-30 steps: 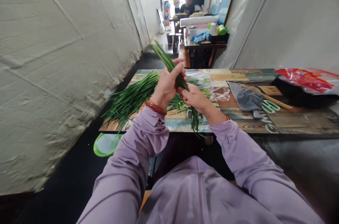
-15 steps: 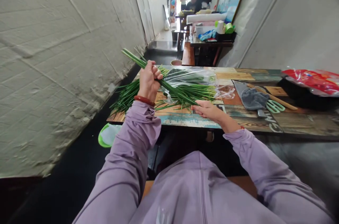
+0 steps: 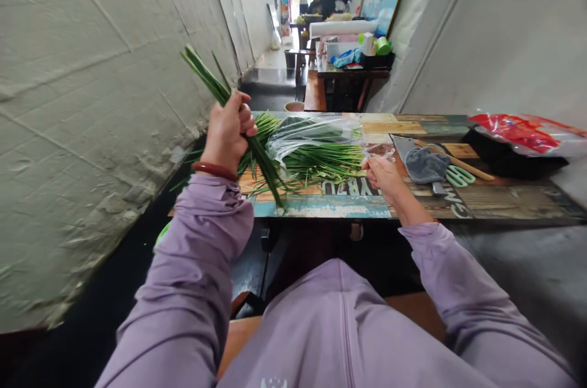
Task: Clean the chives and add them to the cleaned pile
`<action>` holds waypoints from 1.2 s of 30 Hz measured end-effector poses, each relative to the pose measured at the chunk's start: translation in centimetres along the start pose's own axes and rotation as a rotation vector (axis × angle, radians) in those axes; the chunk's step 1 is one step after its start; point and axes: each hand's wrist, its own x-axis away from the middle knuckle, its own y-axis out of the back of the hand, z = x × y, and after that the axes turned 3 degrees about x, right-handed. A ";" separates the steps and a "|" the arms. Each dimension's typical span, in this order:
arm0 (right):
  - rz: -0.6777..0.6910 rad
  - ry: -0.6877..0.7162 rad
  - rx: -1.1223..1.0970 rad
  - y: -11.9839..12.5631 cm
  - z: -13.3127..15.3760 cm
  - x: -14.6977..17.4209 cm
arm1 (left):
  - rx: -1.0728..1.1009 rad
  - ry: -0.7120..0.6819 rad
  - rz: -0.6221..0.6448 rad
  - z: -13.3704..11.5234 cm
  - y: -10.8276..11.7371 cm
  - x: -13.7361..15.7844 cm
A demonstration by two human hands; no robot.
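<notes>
My left hand (image 3: 229, 131) is closed round a small bunch of green chives (image 3: 263, 162), lifted above the left part of the table and slanting from upper left to lower right. My right hand (image 3: 385, 177) is pinched shut beside the stem ends of the chives pile (image 3: 321, 159); whatever its fingertips may grip is hidden. A clear plastic bag (image 3: 316, 128) partly covers that pile, and its crumpled end lies just behind my right fingers. Loose bits of chive are scattered in front of the pile.
A grey cloth (image 3: 426, 165), green-handled scissors (image 3: 460, 176) and a cleaver (image 3: 403, 146) lie to the right. Beyond them is a black container (image 3: 513, 154) under red and clear plastic packaging (image 3: 518, 131). A wall runs along the left; people are far back.
My left hand has moved left and raised the chives bunch. My right hand has come off the bunch's lower end and shifted right, its fingers now pinched together.
</notes>
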 end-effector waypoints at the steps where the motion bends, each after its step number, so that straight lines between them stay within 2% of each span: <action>1: -0.033 0.004 -0.003 0.2 -0.1 -0.1 | -0.084 -0.036 0.045 -0.3 0.0 -0.1; 4: -0.123 0.003 -0.020 0.6 -0.8 -0.2 | -0.406 -0.208 0.120 -0.3 0.1 0.0; 6: -0.149 0.004 -0.027 0.1 -1.4 -0.1 | -0.717 -0.314 0.172 0.7 0.0 0.9; 7: -0.151 0.008 -0.023 -0.4 -1.6 0.0 | -0.909 -0.328 0.203 1.4 -0.2 1.6; 10: -0.090 0.024 0.005 -3.1 -1.6 0.6 | -1.461 -0.236 0.469 4.0 -1.2 4.6; 13: 0.096 0.032 -0.039 -6.4 -1.0 1.4 | -1.723 -0.208 0.652 6.7 -2.3 7.4; 14: 0.150 0.028 -0.095 -7.4 -0.7 1.6 | -1.759 -0.208 0.693 7.4 -2.6 8.1; 17: 0.161 0.013 -0.251 -9.5 0.0 1.9 | -1.803 -0.225 0.757 8.9 -3.0 9.3; 22: 0.047 0.035 -0.348 -11.0 0.4 1.6 | -1.826 -0.186 0.743 9.3 -2.3 10.1; 25: -0.034 0.016 -0.315 -11.5 0.2 1.3 | -1.693 -0.185 0.730 9.3 -1.5 10.4; 28: -0.061 -0.020 -0.344 -11.6 -0.1 1.2 | -1.518 -0.229 0.785 9.7 -0.9 10.8; 32: -0.041 -0.065 -0.314 -10.9 -0.9 1.2 | -1.555 -0.200 0.844 10.1 -0.9 10.9; 34: -0.012 -0.084 -0.241 -10.1 -1.6 1.3 | -1.596 -0.186 0.825 9.7 -0.7 10.2; 36: -0.010 -0.038 -0.167 -9.0 -2.3 1.4 | -1.620 -0.181 0.743 8.8 -0.2 8.7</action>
